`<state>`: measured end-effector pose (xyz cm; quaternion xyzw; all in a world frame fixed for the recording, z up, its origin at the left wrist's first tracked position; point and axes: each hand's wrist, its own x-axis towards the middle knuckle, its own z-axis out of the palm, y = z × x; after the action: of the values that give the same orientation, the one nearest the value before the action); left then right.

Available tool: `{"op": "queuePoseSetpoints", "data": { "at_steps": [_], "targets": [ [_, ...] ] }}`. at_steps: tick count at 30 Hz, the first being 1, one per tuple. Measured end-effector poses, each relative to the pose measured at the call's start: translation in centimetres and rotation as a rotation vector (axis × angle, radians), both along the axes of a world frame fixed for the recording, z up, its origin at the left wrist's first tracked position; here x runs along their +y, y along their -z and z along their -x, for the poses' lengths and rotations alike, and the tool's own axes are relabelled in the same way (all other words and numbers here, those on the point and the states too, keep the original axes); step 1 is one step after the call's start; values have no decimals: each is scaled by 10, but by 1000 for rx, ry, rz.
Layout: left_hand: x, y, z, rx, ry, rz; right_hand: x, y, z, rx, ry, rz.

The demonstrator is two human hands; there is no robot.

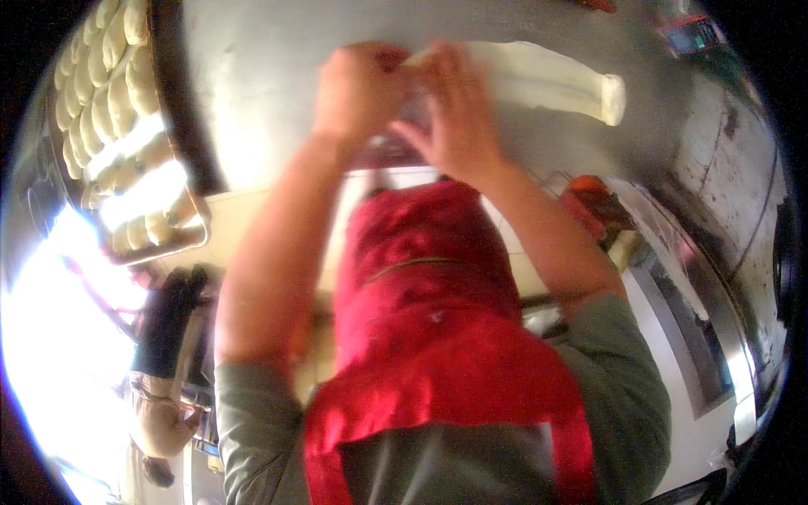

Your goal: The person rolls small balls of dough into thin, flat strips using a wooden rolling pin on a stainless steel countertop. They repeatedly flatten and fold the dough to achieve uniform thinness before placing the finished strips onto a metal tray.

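Note:
A long flattened strip of pale dough (543, 79) lies on the smooth grey worktop (252, 69), its right end rolled or folded into a thick lip. My right hand (457, 101), blurred, is at the strip's left end with its fingers over the dough and the thumb spread. Close beside it, my left hand (363, 85) has its fingers curled at the same end; what lies within them is hidden. Both forearms reach up from the sides of my red apron (429, 271).
At the left stands a metal tray (205, 230) with several rows of shaped dough pieces (120, 95). Another person (161, 404) is at the lower left. An orange-red object (587, 186) lies right of my forearm. A stained surface (726, 158) borders the worktop at the far right.

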<state>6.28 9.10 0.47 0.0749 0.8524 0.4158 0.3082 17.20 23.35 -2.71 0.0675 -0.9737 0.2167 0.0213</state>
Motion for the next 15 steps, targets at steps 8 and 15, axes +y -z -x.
{"op": "queuePoseSetpoints", "data": {
  "at_steps": [8, 15],
  "targets": [
    [-23, -8, -4, 34, -132, -55, -17, -7, 8, -55, -91, -33],
    [-40, -15, -6, 30, -116, 16, -20, -17, 15, -116, -177, -93]
  ]
}}
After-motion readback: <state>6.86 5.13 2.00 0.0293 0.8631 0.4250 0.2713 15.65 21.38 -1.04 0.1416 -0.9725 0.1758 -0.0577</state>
